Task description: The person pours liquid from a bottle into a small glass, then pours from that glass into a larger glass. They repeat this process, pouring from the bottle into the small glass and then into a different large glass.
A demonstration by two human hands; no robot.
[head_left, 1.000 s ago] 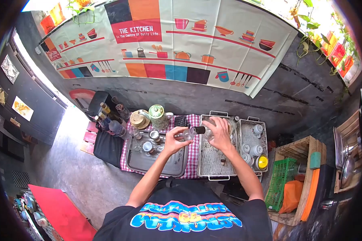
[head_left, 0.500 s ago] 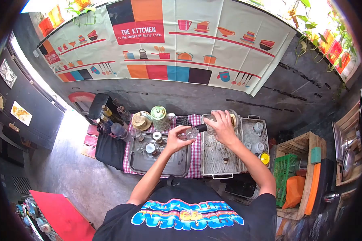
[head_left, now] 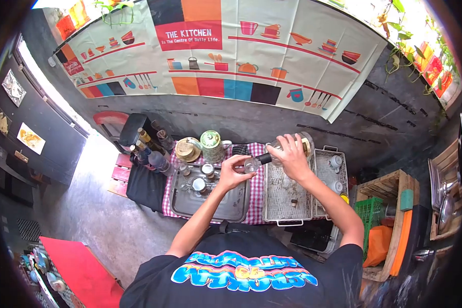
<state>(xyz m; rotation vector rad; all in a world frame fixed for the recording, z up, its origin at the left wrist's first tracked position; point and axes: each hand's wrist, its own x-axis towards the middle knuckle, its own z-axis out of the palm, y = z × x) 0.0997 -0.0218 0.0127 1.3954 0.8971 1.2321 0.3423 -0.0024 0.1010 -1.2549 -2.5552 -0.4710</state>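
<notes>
My left hand (head_left: 232,173) holds a small clear glass (head_left: 250,166) between thumb and fingers, above the edge of the dark tray (head_left: 210,205). Over a clear bottle (head_left: 307,143), my right hand (head_left: 291,155) is closed. The bottle lies nearly sideways, its dark neck (head_left: 264,158) at the mouth of the glass. I cannot make out whether liquid is flowing. On the dark tray stand a white-topped jar (head_left: 199,185) and other small glassware. A small dark stopper-like piece (head_left: 294,203) rests on the white woven tray (head_left: 278,209).
A green patterned pitcher (head_left: 211,145) stands behind the dark tray, beside a stack of round plates (head_left: 187,149). Several bottles (head_left: 159,162) crowd the table's left end. White cups (head_left: 335,161) sit in a second tray at right. A wooden crate (head_left: 395,180) stands further right.
The camera view has shifted slightly, so the scene sits a little further right. Both hands keep their holds, with the bottle's neck still at the glass.
</notes>
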